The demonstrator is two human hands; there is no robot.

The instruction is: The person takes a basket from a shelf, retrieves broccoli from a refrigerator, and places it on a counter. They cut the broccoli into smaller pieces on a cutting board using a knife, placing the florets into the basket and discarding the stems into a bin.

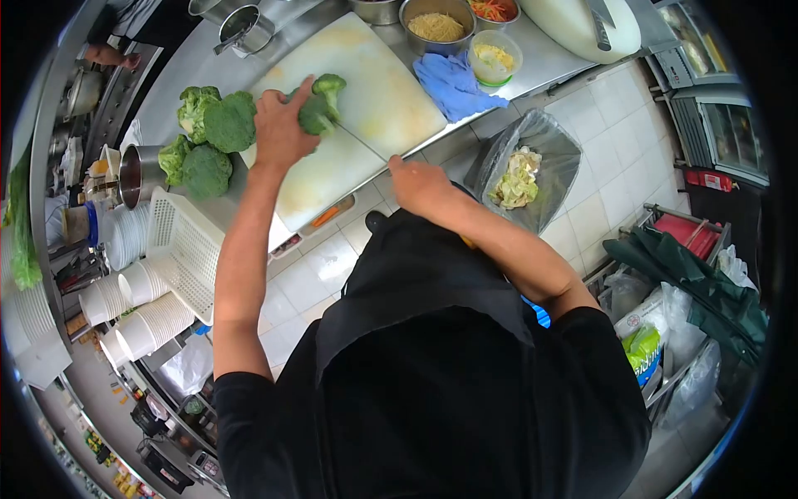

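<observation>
My left hand (281, 125) grips a green broccoli head (322, 101) and presses it onto the white cutting board (378, 79). My right hand (420, 185) is at the board's near edge, closed on a knife (366, 141). Its thin blade runs across the board toward the broccoli. Several whole broccoli heads (208, 133) lie piled on the steel counter, just left of my left hand.
A lined bin (549, 145) with vegetable scraps stands right of the counter. A blue cloth (453, 83), a plastic tub (495, 56) and steel bowls (436, 25) sit beyond the board. A white basket (187, 249), stacked bowls (141, 308) and a pot (137, 175) are left. Another person's hand (112, 56) shows top left.
</observation>
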